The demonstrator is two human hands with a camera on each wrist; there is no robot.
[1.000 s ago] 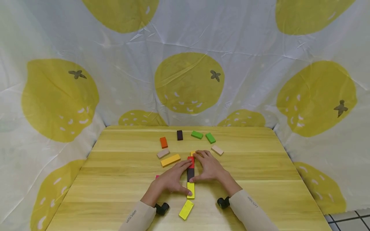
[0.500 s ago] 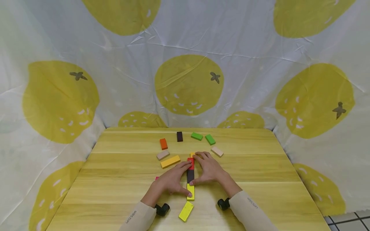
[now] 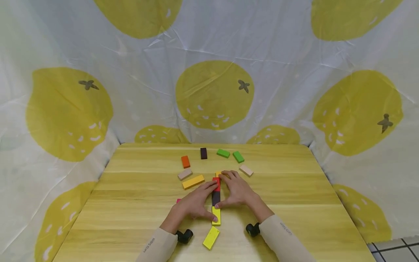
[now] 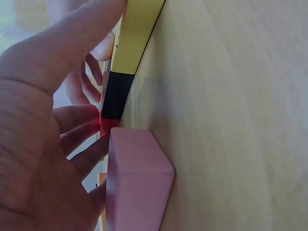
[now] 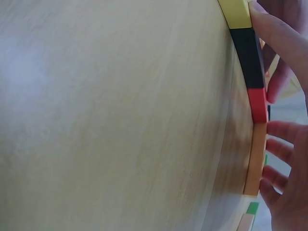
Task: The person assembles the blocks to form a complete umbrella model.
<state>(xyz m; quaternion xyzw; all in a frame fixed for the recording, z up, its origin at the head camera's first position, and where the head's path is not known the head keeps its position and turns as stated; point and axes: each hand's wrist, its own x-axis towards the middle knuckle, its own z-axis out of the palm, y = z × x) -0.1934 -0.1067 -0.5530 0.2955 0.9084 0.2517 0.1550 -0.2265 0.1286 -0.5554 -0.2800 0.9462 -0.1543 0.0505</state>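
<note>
A straight row of wooden blocks lies on the table: a yellow block (image 3: 216, 213) nearest, then a black block (image 3: 216, 199) and a red block (image 3: 217, 187). At its far end an orange-yellow block (image 3: 218, 174) extends rightward, partly hidden by fingers. My left hand (image 3: 195, 203) spans the row from the left, thumb on the yellow block and fingertips on the red one. From the right, my right hand (image 3: 239, 190) touches the row with its thumb where black meets yellow; its fingers rest along the orange-yellow block, as the right wrist view shows.
A pink block (image 4: 139, 183) lies beside my left hand. A loose yellow block (image 3: 211, 238) sits in front. Farther back are an orange-yellow block (image 3: 193, 182), an orange block (image 3: 185, 162), a dark block (image 3: 203, 153), two green blocks (image 3: 223, 153) and pale blocks (image 3: 246, 170).
</note>
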